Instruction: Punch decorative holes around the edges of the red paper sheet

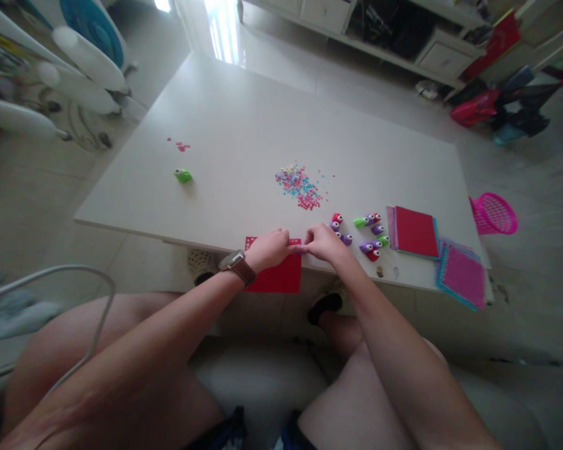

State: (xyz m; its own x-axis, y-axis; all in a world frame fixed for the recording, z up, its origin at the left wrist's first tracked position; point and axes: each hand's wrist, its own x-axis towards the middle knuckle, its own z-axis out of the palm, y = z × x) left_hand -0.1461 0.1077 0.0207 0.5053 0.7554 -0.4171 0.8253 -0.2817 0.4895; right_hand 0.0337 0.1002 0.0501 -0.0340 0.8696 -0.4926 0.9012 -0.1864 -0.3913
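Note:
A red paper sheet point(279, 275) with small punched holes along its top edge hangs over the near edge of the white table point(244, 144). My left hand point(269, 248), with a brown watch on the wrist, is closed on the sheet's top edge. My right hand point(323, 242) is closed beside it, fingers curled over something small at the sheet's top right corner; I cannot make out what. The two hands nearly touch.
Several small red, purple and green paper punches point(363, 234) lie right of my hands. Stacks of coloured paper point(415, 231) point(462, 275) sit at the right. A confetti pile point(300, 185) lies mid-table, a green punch point(182, 175) far left, and a pink basket point(493, 214) on the floor.

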